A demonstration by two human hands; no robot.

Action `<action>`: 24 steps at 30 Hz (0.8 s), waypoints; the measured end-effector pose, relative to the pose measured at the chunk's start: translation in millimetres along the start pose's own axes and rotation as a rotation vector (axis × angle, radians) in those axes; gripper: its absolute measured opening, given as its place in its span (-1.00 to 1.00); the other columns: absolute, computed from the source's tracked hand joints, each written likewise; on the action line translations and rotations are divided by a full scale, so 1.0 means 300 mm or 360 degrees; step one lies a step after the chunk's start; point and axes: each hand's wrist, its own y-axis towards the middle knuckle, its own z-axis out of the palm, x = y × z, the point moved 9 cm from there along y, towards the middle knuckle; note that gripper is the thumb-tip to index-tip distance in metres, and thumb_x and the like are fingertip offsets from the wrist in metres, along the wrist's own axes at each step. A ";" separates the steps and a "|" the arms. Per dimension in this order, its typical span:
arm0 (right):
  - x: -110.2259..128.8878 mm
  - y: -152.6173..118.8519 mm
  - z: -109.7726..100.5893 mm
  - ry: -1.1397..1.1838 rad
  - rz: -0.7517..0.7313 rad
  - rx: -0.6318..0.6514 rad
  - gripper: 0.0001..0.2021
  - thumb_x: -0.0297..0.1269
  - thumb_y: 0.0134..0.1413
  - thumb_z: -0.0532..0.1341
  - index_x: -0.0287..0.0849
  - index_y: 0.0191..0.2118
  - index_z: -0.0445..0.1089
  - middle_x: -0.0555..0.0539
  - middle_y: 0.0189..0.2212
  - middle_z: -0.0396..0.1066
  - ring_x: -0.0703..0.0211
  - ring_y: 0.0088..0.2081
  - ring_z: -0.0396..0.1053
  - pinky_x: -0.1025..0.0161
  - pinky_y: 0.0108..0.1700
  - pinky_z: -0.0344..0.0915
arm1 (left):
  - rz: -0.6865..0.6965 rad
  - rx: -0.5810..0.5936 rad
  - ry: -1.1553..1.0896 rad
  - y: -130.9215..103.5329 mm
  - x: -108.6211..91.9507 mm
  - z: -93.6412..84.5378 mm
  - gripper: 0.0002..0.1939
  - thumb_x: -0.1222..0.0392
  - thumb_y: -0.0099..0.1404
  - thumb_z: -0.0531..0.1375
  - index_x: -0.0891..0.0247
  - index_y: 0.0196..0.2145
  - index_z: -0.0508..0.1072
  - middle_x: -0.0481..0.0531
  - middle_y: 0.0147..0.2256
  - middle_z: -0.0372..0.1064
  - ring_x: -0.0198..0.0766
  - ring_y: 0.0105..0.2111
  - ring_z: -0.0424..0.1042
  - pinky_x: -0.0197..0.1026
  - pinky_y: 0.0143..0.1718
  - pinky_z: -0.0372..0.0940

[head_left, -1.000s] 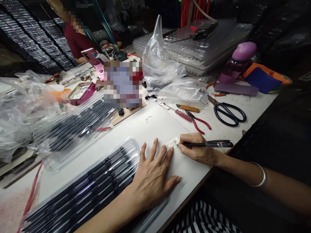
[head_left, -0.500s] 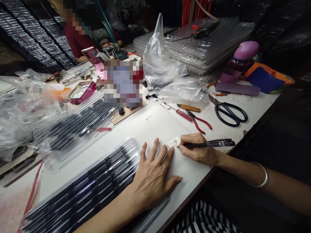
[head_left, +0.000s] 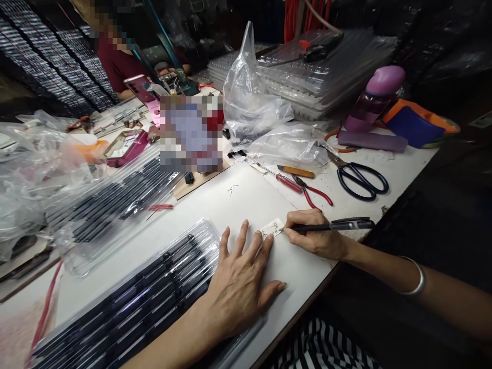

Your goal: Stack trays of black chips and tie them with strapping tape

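Taking the clock face as centred on the small paper slip, with twelve straight away from the person, the white desk (head_left: 303,279) spreads beneath everything nearby. A stack of clear plastic trays (head_left: 292,79) rises between twelve and one o'clock. Toward eight lies a clear tray (head_left: 205,221) of long dark strips (head_left: 154,287), and a second, similar tray (head_left: 80,271) sits around nine. A crumpled clear bag (head_left: 246,97) stands between eleven and twelve; a purple bottle (head_left: 386,82) is between one and two. At seven the left hand (head_left: 236,284) lies palm down, its fingers spread wide, fingertips at the slip's near-left edge. At three the right hand (head_left: 313,233) has a narrow, pinched grip on a black pen (head_left: 355,225). Dark-handled scissors (head_left: 344,164) and, closer in, red-handled pliers (head_left: 319,192) both lie toward two. Over the last second little has changed: both hands keep their places, the view shifts slightly, and the pen's tip stays by the slip's right-hand end, so the paper seems to be held steady for writing. The slip (head_left: 277,225) itself is pale, flat, narrow and set aslant, with dark handwritten marks too small to read; part of its near side is hidden by fingers.
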 end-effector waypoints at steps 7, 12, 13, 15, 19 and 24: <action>0.004 0.006 0.003 -0.0084 -0.0038 0.0004 -0.82 -0.46 0.02 0.08 -0.17 -0.55 0.13 0.10 -0.64 0.10 0.35 -0.58 0.06 0.35 -0.49 0.02 | 0.0001 -0.0002 -0.0005 0.001 -0.002 -0.004 -0.30 -0.22 0.26 -0.04 0.24 0.22 0.09 0.17 0.12 0.19 0.17 0.25 -0.19 0.31 0.17 -0.27; 0.000 0.004 0.005 -0.0083 -0.0028 0.0003 -0.82 -0.46 0.01 0.08 -0.17 -0.56 0.12 0.10 -0.64 0.10 0.36 -0.58 0.06 0.35 -0.49 0.02 | -0.0002 0.0013 -0.0010 0.001 -0.001 0.000 -0.30 -0.23 0.26 -0.05 0.23 0.22 0.09 0.16 0.13 0.18 0.17 0.25 -0.19 0.32 0.17 -0.29; -0.002 0.004 0.006 -0.0080 -0.0022 0.0008 -0.83 -0.46 0.01 0.07 -0.17 -0.55 0.13 0.10 -0.64 0.10 0.36 -0.58 0.06 0.35 -0.49 0.02 | -0.0007 0.0024 -0.0014 0.001 0.000 0.002 -0.30 -0.23 0.27 -0.06 0.23 0.22 0.08 0.16 0.13 0.17 0.17 0.25 -0.20 0.32 0.18 -0.30; -0.004 0.002 0.005 -0.0066 -0.0011 0.0008 -0.83 -0.46 0.00 0.07 -0.17 -0.55 0.12 0.10 -0.64 0.10 0.36 -0.58 0.06 0.36 -0.50 0.02 | -0.0014 0.0041 -0.0022 0.002 0.001 0.004 -0.30 -0.24 0.27 -0.08 0.24 0.23 0.07 0.15 0.14 0.17 0.17 0.25 -0.21 0.31 0.18 -0.32; -0.001 0.002 0.002 -0.0060 -0.0009 0.0018 -0.83 -0.46 0.00 0.07 -0.17 -0.56 0.12 0.10 -0.64 0.11 0.35 -0.58 0.07 0.35 -0.50 0.03 | -0.0014 0.0047 -0.0030 0.004 0.000 0.003 -0.30 -0.24 0.27 -0.07 0.24 0.22 0.08 0.16 0.13 0.17 0.17 0.25 -0.20 0.31 0.17 -0.30; 0.001 0.002 0.004 -0.0068 -0.0025 0.0036 -0.84 -0.47 -0.03 0.06 -0.17 -0.56 0.12 0.10 -0.65 0.11 0.36 -0.58 0.06 0.35 -0.50 0.02 | 0.0001 0.0002 -0.0015 0.004 -0.002 -0.005 -0.31 -0.23 0.26 -0.04 0.24 0.22 0.10 0.18 0.12 0.19 0.19 0.24 -0.17 0.32 0.17 -0.27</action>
